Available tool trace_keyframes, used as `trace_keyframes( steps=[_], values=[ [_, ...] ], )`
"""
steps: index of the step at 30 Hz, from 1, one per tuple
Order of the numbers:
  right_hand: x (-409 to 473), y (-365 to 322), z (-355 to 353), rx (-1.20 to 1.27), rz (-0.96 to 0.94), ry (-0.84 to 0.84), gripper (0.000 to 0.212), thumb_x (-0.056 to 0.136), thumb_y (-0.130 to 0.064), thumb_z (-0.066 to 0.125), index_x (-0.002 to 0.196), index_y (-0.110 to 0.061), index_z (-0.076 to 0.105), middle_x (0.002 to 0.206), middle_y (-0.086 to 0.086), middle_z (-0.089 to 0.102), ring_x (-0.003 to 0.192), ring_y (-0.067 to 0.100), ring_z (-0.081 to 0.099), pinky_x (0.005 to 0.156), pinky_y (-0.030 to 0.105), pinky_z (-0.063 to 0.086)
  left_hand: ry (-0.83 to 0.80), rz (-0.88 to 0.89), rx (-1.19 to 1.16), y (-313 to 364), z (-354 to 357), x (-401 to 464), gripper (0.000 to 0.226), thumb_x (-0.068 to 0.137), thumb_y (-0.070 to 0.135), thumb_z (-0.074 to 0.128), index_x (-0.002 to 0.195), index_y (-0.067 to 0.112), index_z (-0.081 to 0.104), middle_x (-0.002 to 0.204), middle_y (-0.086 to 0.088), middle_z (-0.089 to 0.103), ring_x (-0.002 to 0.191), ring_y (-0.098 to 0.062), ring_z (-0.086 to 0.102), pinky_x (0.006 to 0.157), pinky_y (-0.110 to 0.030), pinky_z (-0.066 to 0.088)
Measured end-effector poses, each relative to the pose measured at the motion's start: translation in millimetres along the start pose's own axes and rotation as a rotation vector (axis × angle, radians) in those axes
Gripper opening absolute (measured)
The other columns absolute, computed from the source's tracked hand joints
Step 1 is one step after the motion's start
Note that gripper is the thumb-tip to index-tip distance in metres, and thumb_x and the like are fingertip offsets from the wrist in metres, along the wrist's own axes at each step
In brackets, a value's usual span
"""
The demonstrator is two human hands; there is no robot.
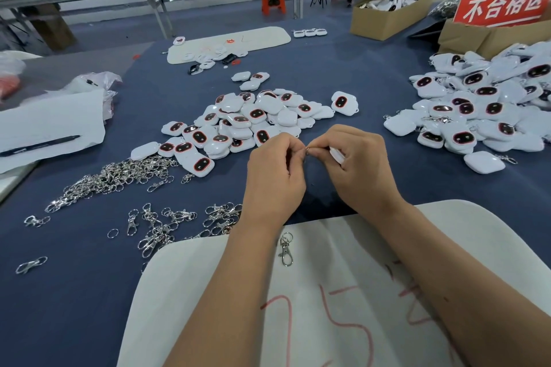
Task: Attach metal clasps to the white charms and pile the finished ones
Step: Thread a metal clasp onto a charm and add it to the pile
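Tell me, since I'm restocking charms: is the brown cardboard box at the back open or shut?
Open: the brown cardboard box has its flap raised, showing white charms inside.
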State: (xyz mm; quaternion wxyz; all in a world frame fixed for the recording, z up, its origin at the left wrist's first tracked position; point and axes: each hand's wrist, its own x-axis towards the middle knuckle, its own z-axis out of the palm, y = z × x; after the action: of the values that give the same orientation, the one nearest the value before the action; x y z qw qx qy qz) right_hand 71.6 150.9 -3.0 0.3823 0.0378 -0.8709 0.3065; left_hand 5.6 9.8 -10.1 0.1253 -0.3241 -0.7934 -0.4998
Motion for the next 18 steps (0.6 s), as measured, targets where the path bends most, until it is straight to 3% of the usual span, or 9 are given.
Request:
trace_keyframes(
  steps=[2, 7, 11, 14, 18],
  values=[
    [-0.6, -2.0, 1.0, 0.037, 0.04, 0.028, 0.01, 0.092, -0.001, 0.074, 0.087, -0.007, 0.079, 0.08, -0.003, 0.072, 0.076, 0.012, 0.063, 0.073, 0.021, 0.047, 0.003, -0.006, -0.033, 0.3, -0.1, 0.9, 0.015, 0.094, 0.005, 0.058, 0.083, 0.014, 0.063, 0.072, 0.007, 0.063, 0.071, -0.015, 0.061, 0.07, -0.038, 0.052],
    [-2.6, -0.7, 1.3, 0.238, 0.241, 0.073, 0.013, 0.093, -0.003, 0.073, 0.086, -0.013, 0.078, 0.076, -0.01, 0.071, 0.072, 0.012, 0.065, 0.072, 0.023, 0.052, 0.008, -0.032, -0.142, 5.1, 4.4, 2.2, 0.017, 0.097, 0.008, 0.058, 0.084, 0.018, 0.063, 0.069, 0.007, 0.064, 0.066, -0.011, 0.062, 0.062, -0.018, 0.047],
    [-2.3, -0.9, 2.7, 0.345, 0.312, 0.063, 0.013, 0.094, -0.004, 0.073, 0.088, -0.014, 0.078, 0.073, -0.014, 0.071, 0.067, 0.007, 0.063, 0.068, 0.018, 0.05, 0.021, -0.025, -0.148, 7.1, 7.7, 2.1, 0.018, 0.097, 0.006, 0.057, 0.084, 0.017, 0.061, 0.07, 0.006, 0.063, 0.068, -0.014, 0.06, 0.064, -0.024, 0.048],
    [0.0, 1.3, 2.8, 0.452, 0.418, 0.095, 0.008, 0.094, -0.01, 0.074, 0.097, -0.016, 0.077, 0.084, -0.011, 0.074, 0.077, 0.003, 0.065, 0.074, 0.015, 0.05, 0.022, -0.003, -0.08, 7.1, 7.3, 1.9, 0.017, 0.096, 0.004, 0.056, 0.083, 0.015, 0.06, 0.072, 0.008, 0.061, 0.07, -0.013, 0.057, 0.066, -0.025, 0.046],
    [2.0, 15.3, 4.4, 0.467, 0.671, 0.13, 0.036, 0.096, -0.008, 0.067, 0.126, -0.027, 0.069, 0.11, 0.002, 0.063, 0.093, 0.005, 0.058, 0.085, 0.016, 0.047, -0.041, -0.009, -0.03, 5.2, 7.3, 0.6, 0.016, 0.097, 0.006, 0.055, 0.085, 0.015, 0.06, 0.077, 0.008, 0.062, 0.075, -0.014, 0.059, 0.07, -0.033, 0.049]
  ],
)
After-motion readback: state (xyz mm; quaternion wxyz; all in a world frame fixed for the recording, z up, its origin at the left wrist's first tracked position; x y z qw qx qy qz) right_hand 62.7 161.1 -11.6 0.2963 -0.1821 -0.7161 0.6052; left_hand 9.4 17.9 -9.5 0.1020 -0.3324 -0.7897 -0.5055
